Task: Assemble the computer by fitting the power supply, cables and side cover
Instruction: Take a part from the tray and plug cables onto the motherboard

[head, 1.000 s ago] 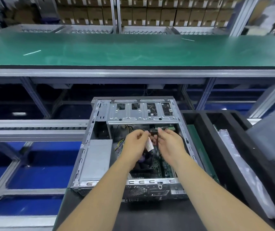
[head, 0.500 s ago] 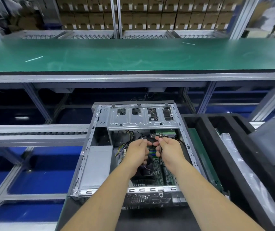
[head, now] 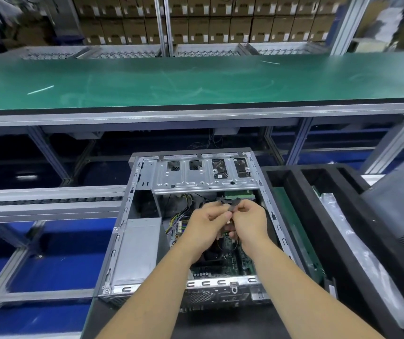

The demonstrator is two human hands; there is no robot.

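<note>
**Seating the drive cable inside the open case**

Pinching a black cable connector [head: 230, 206] between your left hand [head: 208, 225] and right hand [head: 249, 220], above the motherboard [head: 223, 263] in the computer case [head: 132, 216], align it squarely before pressing; power supply [head: 138, 250] sits left.

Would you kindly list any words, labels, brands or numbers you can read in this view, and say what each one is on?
None can be read.
Cardboard boxes: white labels, too small and blurred.
Motherboard: white printing, too small.
Drive cage: a small sticker in one opening, illegible.
Power supply: plain grey face, no visible text.
Connector pinched by left hand and right hand: no marking visible.
</note>
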